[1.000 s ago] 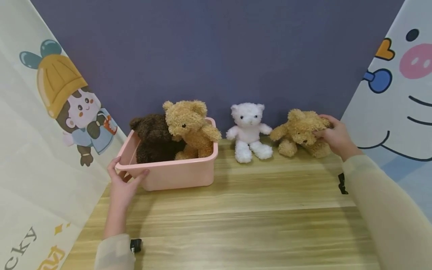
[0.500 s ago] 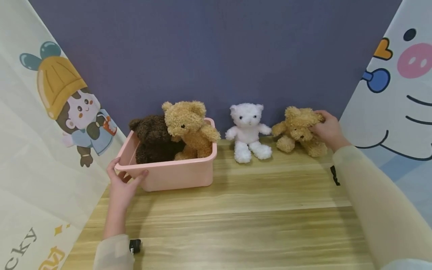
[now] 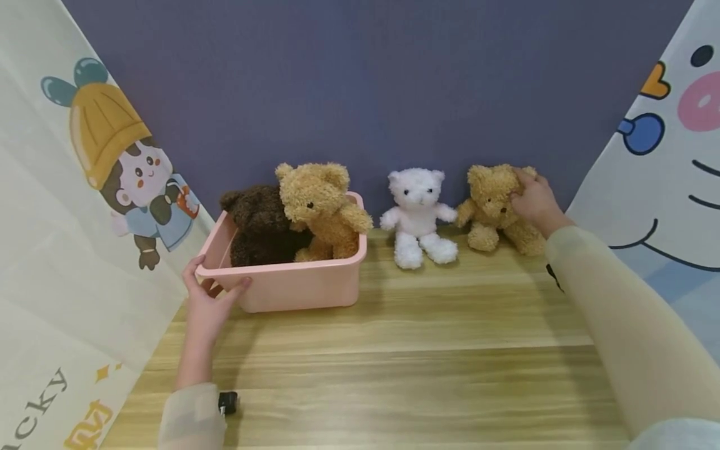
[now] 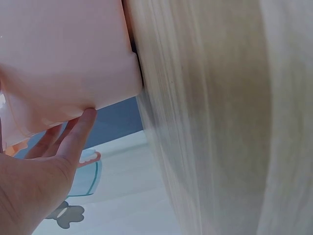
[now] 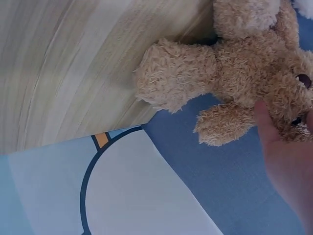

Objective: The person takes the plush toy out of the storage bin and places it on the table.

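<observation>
In the head view my left hand (image 3: pixel 209 309) grips the front left corner of a pink plastic bin (image 3: pixel 304 284), thumb on its front wall and fingers at the side. The left wrist view shows those fingers (image 4: pixel 80 132) against the bin's wall (image 4: pixel 58 54). A dark brown teddy bear (image 3: pixel 255 212) and a tan teddy bear (image 3: pixel 317 194) sit inside the bin. To its right, a white teddy bear (image 3: pixel 417 200) sits against the back wall. My right hand (image 3: pixel 539 203) holds the head of another tan teddy bear (image 3: pixel 486 200), seated upright beside the white one.
A wooden tabletop (image 3: pixel 394 375) runs up to a dark blue back wall (image 3: pixel 360 81). Pale cartoon-printed panels stand left (image 3: pixel 34 206) and right (image 3: pixel 647 206). A small black object (image 3: pixel 227 403) shows at my left sleeve.
My right hand has turned the right-hand tan bear from leaning over, head down, to sitting upright with its face forward. The left hand and bin stay put; the view shifts slightly.
</observation>
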